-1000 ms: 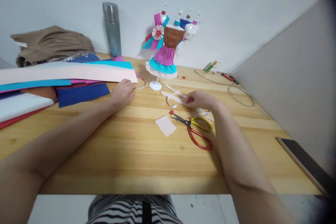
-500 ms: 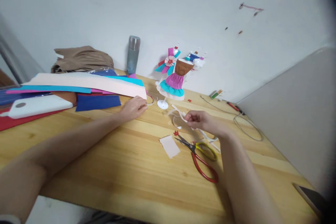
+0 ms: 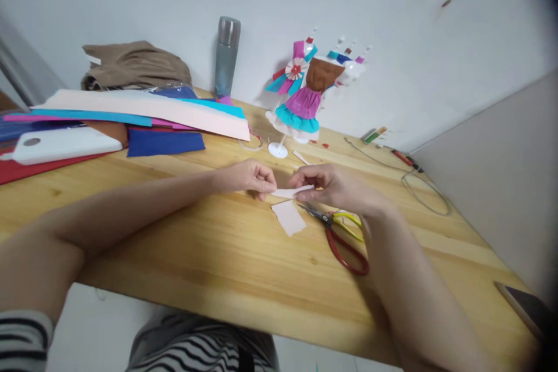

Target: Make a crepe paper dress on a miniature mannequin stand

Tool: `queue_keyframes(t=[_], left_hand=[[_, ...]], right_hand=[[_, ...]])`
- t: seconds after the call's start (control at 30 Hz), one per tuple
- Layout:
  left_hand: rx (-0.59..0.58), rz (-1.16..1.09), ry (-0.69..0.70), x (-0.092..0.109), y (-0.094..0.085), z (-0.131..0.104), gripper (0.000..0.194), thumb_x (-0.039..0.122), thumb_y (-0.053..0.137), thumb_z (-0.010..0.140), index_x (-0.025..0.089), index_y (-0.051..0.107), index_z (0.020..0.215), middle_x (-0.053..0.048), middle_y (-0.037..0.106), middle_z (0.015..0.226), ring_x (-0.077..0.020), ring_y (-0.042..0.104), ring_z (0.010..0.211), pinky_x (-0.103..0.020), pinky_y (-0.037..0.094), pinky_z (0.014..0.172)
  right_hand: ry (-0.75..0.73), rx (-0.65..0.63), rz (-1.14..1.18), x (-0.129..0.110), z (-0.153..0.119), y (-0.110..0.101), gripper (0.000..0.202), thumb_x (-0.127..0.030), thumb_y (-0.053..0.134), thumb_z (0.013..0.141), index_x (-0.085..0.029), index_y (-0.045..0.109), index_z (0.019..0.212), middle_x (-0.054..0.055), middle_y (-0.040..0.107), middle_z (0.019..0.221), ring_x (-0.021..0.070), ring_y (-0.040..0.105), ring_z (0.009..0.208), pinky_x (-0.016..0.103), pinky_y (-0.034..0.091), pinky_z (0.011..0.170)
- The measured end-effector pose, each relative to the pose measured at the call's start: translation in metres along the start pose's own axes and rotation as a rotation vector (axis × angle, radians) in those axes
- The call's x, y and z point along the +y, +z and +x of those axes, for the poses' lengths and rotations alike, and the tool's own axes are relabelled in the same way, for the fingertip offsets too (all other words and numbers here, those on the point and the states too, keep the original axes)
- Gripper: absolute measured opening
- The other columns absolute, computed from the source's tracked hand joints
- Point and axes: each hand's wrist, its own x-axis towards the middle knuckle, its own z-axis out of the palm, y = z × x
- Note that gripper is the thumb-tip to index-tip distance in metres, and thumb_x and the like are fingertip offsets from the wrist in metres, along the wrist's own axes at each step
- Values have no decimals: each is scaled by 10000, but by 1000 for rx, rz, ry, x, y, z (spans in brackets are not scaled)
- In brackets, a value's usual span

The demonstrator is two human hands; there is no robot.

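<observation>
My left hand (image 3: 257,179) pinches the left end of a narrow pale paper strip (image 3: 288,192) above the wooden table. My right hand (image 3: 320,183) holds the strip's right end between thumb and fingers. Just below the strip lies a pale paper square (image 3: 289,218). Scissors with one red and one yellow handle (image 3: 349,256) lie beside it, partly under my right wrist, their tips near the square. Behind the hands stands a small dress form (image 3: 305,102) in a brown, pink, turquoise and white paper dress, on a white round base.
Paper sheets (image 3: 152,110) in several colours, a white glue gun or similar tool (image 3: 65,145) and brown cloth (image 3: 139,64) lie left. A grey bottle (image 3: 226,58) stands behind. A cable (image 3: 422,206) lies right; a phone-like device (image 3: 521,305) rests at the right edge.
My left hand has moved right, away from the paper sheets, and taken the strip's left end. My right hand now holds the strip above the square. The camera view has shifted downward.
</observation>
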Motion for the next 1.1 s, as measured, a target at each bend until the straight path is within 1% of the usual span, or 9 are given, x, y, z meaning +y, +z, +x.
queue_keyframes(t=[0.1,0.23,0.3,0.4,0.53,0.8,0.93,1.03,1.1], left_hand=[[64,-48,-19,-2,0,2,147,263,752,775,141,694,835,21,668,625,-75,605,578,-199,466,618],[133,-133,-23,-6,3,7,257,189,765,752,139,674,987,15,708,690,-90,652,617,-235,515,662],[172,-158,-28,-8,4,9,227,179,758,761,127,657,957,12,709,690,-91,654,591,-241,528,639],[256,-156,-30,-9,3,11,151,174,754,770,116,622,818,19,685,632,-77,632,527,-213,517,574],[354,-128,-10,-8,-1,12,168,163,741,794,115,591,737,24,653,572,-61,593,463,-178,468,495],[442,-159,-7,-8,-4,13,133,120,678,839,120,582,746,14,649,578,-64,571,459,-200,454,498],[484,-179,-6,-13,-7,16,119,137,648,854,127,571,765,8,651,602,-63,575,478,-206,471,520],[505,-81,28,-18,-9,18,72,178,645,850,136,605,893,1,656,650,-76,587,512,-224,494,550],[561,76,86,-19,-7,17,231,199,640,838,144,613,1061,-12,676,744,-85,597,550,-237,506,574]], right_hand=[[12,34,29,8,1,-5,269,-367,772,679,-214,705,889,-8,646,712,136,569,632,264,450,599],[17,77,54,13,3,-8,242,-325,775,661,-214,685,857,-18,632,672,136,568,609,270,441,594],[20,94,61,14,4,-9,231,-312,772,656,-223,681,848,-21,632,671,134,565,603,268,433,583],[26,128,70,15,5,-10,246,-334,774,651,-211,687,846,-26,618,661,124,549,587,266,423,576],[38,202,88,17,5,-14,259,-416,755,698,-180,653,733,-27,582,569,97,490,528,253,380,542],[79,353,132,27,5,-21,328,-468,796,682,-192,618,671,-23,561,542,88,488,483,254,378,505],[95,391,110,33,4,-27,302,-425,788,731,-202,600,654,-20,559,525,88,488,476,252,375,496],[132,434,56,34,-3,-37,239,-330,756,787,-168,611,687,-20,572,537,69,488,476,246,371,516],[190,458,-4,35,-10,-46,218,-287,732,815,-137,614,709,-19,574,548,55,488,488,246,367,540]])
